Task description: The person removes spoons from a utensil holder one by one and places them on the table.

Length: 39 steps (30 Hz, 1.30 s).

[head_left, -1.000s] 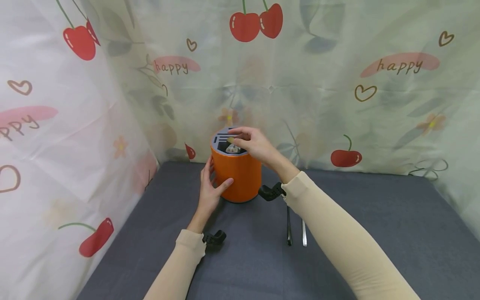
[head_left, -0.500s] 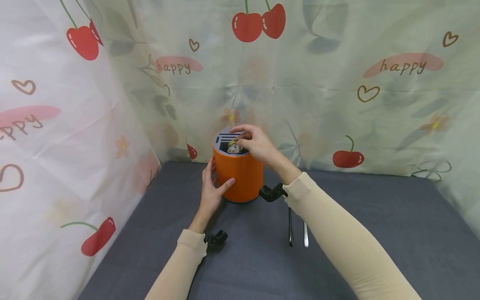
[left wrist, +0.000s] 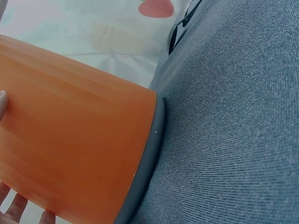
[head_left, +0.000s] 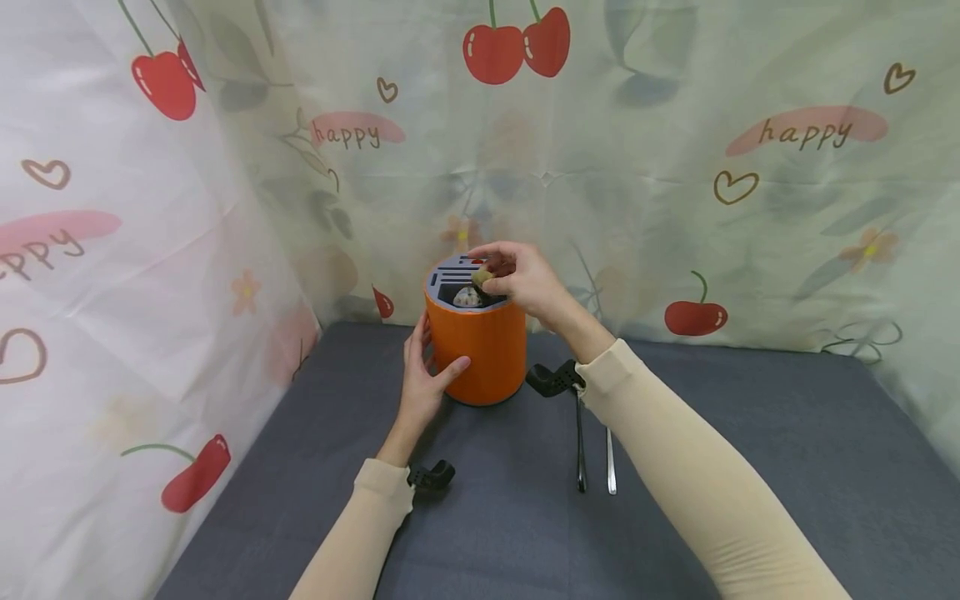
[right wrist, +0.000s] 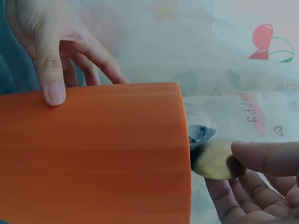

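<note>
One orange canister (head_left: 487,354), spoon (head_left: 467,297) inside, second spoon (right wrist: 214,161) in right hand (head_left: 531,283).

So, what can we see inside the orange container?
A shiny rounded piece, possibly a spoon's bowl, shows within the grey slotted top; the right hand pinches a yellowish piece nearby. Anything deeper is hidden by the orange wall.
</note>
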Motion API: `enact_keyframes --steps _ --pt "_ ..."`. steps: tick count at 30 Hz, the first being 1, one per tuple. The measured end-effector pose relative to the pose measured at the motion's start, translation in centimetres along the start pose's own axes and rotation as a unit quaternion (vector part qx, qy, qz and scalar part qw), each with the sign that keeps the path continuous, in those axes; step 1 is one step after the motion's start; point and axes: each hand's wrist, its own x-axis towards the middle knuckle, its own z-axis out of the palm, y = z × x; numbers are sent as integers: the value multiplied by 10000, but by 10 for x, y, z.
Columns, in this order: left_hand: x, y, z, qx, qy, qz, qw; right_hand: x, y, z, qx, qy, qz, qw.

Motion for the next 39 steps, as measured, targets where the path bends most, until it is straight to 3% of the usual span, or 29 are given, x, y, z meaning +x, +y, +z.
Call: enact_keyframes --steps 3,10,14,25,31,39 --pt "0 -1 -1 -11 12 39 10000 -1 -1 0 -285 -19 28 9996" --pt "-1 1 -1 26 -8 -3 10000 -3 1 2 -1190 66 551 9913" --pt "0 0 -1 14 -9 3 10000 -4 2 0 -1294 145 487 9903" --pt "0 0 -1 30 12 -35 10000 -8 -3 -9 16 498 21 9988" --pt "-1 1 -1 30 22 -28 10000 -11 -7 -12 434 775 -326 9955" --pt "-1 1 0 4 17 29 10000 -12 -11 -11 1235 1104 -609 9843"
